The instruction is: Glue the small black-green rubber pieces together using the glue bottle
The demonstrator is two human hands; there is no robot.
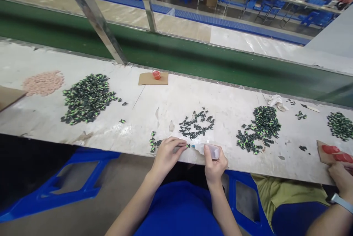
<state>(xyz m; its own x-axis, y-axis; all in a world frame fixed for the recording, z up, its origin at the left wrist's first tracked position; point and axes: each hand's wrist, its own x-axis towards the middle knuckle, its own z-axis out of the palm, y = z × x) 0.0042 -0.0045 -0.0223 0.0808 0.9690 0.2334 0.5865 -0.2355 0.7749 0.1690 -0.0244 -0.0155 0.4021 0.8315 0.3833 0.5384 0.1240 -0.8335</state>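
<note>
My left hand [167,154] is closed in a pinch on a small black-and-green part [188,145] at the front edge of the white worktable [231,107]. My right hand [214,166] is wrapped round a small clear squeeze bottle [211,150] with a blue nozzle, and the nozzle tip meets the held part. A loose scatter of the same small parts [196,124] lies just beyond both hands. A few more parts [153,142] sit left of my left hand.
Big heaps of black-and-green parts lie at the left [86,97], right [261,124] and far right [340,125]; a pink heap [44,82] at far left. A cardboard square with a red cap [156,75] sits behind. A co-worker's hand [342,177] works at the right. Green conveyor belt [193,57] runs behind.
</note>
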